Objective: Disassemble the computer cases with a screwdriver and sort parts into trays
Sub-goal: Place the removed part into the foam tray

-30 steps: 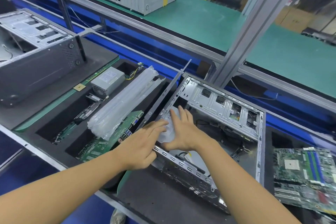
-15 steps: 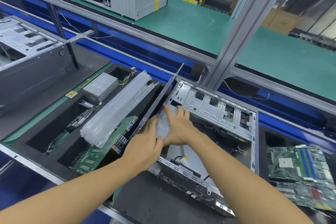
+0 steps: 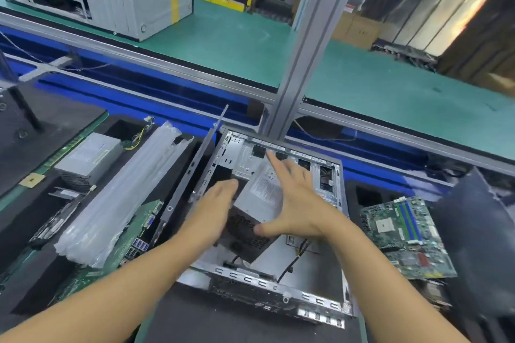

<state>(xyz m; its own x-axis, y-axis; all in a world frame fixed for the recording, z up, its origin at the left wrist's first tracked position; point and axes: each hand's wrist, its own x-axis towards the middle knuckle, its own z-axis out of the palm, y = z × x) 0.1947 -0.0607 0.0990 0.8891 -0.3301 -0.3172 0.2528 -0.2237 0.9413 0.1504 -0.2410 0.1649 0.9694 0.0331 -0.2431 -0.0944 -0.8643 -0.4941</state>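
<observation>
A grey box-shaped power supply with a white label (image 3: 259,195) sits tilted inside the open silver metal computer case (image 3: 278,281). The person's left hand (image 3: 214,206) presses straight fingers against its left side. The right hand (image 3: 295,203) spreads flat over its top, and neither hand curls round it. I'd judge it's being lifted out. Next comes a firm two-handed hold, cables trailing free, over to the black foam tray (image 3: 25,273).
</observation>
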